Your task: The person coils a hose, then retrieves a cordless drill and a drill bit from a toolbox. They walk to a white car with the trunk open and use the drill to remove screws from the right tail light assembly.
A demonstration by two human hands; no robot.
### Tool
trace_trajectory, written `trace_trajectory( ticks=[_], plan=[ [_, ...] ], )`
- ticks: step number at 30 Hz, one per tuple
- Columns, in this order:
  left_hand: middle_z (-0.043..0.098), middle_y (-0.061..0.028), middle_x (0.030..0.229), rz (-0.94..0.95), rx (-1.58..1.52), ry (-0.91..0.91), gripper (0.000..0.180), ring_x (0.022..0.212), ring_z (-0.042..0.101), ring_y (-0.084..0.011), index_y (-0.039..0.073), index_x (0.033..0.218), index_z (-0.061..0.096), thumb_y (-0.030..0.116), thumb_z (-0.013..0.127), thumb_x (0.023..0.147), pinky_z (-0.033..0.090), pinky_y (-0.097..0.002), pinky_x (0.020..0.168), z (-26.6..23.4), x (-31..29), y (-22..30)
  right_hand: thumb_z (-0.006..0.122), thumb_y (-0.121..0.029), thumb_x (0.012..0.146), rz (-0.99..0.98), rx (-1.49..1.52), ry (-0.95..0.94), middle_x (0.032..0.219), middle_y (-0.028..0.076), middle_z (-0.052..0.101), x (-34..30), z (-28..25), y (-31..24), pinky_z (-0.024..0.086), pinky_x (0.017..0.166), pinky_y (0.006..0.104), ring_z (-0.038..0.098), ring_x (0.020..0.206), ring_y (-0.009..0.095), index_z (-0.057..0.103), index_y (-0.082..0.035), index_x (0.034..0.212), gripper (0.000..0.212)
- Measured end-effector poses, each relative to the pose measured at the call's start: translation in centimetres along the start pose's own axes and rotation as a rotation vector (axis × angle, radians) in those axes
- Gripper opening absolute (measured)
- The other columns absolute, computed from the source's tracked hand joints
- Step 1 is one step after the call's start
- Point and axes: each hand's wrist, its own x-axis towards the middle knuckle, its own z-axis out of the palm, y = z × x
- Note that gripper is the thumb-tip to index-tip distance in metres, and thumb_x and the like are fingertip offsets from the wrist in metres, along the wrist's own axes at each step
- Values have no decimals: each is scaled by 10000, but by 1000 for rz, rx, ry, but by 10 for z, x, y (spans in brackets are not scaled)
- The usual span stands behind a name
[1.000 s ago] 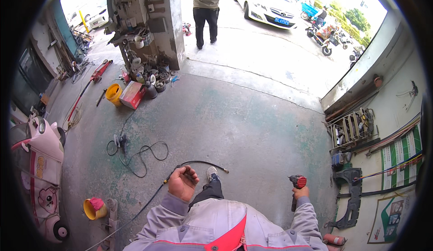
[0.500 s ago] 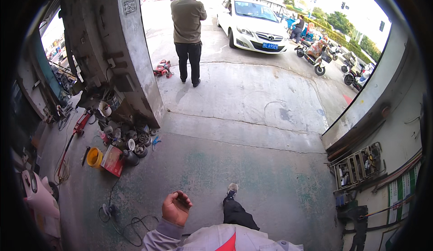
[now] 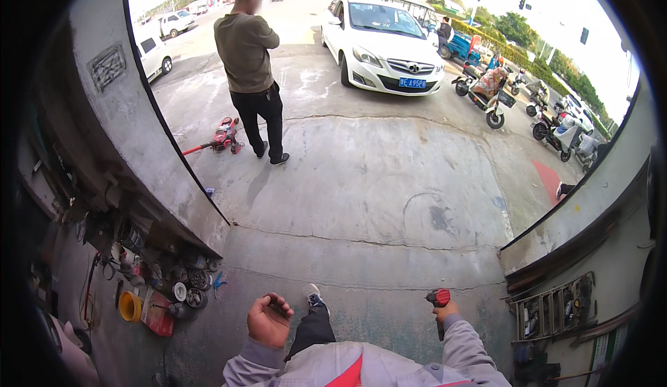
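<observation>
My right hand [image 3: 446, 310] is wrapped round the handle of a red and black cordless impact wrench [image 3: 438, 297]. The wrench's head points forward and its dark lower end shows below my fingers. My left hand [image 3: 269, 322] is raised in front of my body, its fingers curled in toward the palm. Whether anything lies inside those fingers is hidden. Under my hands, one dark trouser leg and a shoe [image 3: 314, 293] reach forward on the concrete floor.
A person [image 3: 244, 57] stands ahead on the left, beside a red floor jack [image 3: 224, 135]. Beyond is a white car [image 3: 389, 46]; scooters [image 3: 488, 94] are parked at right. A yellow bucket [image 3: 129, 306] and cans stand lower left; a metal rack [image 3: 552, 309] hangs right.
I have moved forward toward the doorway, and my foremost foot is now farther left. My right hand with the impact wrench has come into view. My left hand stays curled.
</observation>
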Motion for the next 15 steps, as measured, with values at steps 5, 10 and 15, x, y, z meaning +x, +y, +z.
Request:
trace_trajectory(
  ticks=[5,10,15],
  plan=[
    [643,-76,851,-56,-12,93,147,770,601,-243,75,904,628,194,543,925,511,-396,719,64,179,31,841,-227,714,-80,-21,-80,792,173,734,133,-13,-150,584,671,419,735,694,287,729,8,936,342],
    [642,-79,858,-59,22,70,154,772,596,-246,84,916,629,202,533,942,512,-403,726,177,336,74,848,-269,730,107,-289,-497,800,86,768,181,-6,-223,597,656,348,742,666,195,776,-55,962,324],
    [647,-78,884,-10,82,-126,172,793,608,-245,68,956,647,214,555,948,513,-395,738,288,477,109,839,-270,747,306,-273,-650,937,76,782,221,12,-283,595,734,356,754,807,188,771,-73,1044,363]
  ],
)
